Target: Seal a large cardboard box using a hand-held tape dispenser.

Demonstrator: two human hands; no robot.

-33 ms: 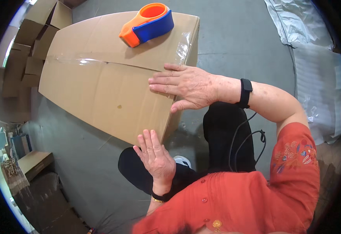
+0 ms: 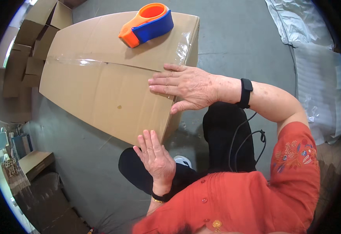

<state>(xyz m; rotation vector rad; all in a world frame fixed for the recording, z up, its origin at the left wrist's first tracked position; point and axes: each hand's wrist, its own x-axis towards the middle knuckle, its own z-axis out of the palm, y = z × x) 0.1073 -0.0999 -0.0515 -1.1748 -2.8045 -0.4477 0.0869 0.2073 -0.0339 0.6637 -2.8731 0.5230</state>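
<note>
A large brown cardboard box (image 2: 100,89) stands on the floor in front of me, its top flaps closed with clear tape along the seam. On its far side lies an orange and blue tape dispenser (image 2: 147,24). My right hand (image 2: 186,86) lies flat on the top at the box's right edge, fingers stretched out to the left, a black band on the wrist. My left hand (image 2: 155,158) is raised at the near corner of the box, fingers spread and touching the cardboard edge. Neither hand holds anything.
Folded and stacked cardboard boxes (image 2: 26,50) line the upper left. Clear plastic sheeting (image 2: 310,43) lies on the grey floor (image 2: 236,35) at the upper right. A small carton (image 2: 36,162) sits at the lower left. A black cable (image 2: 252,144) hangs by my legs.
</note>
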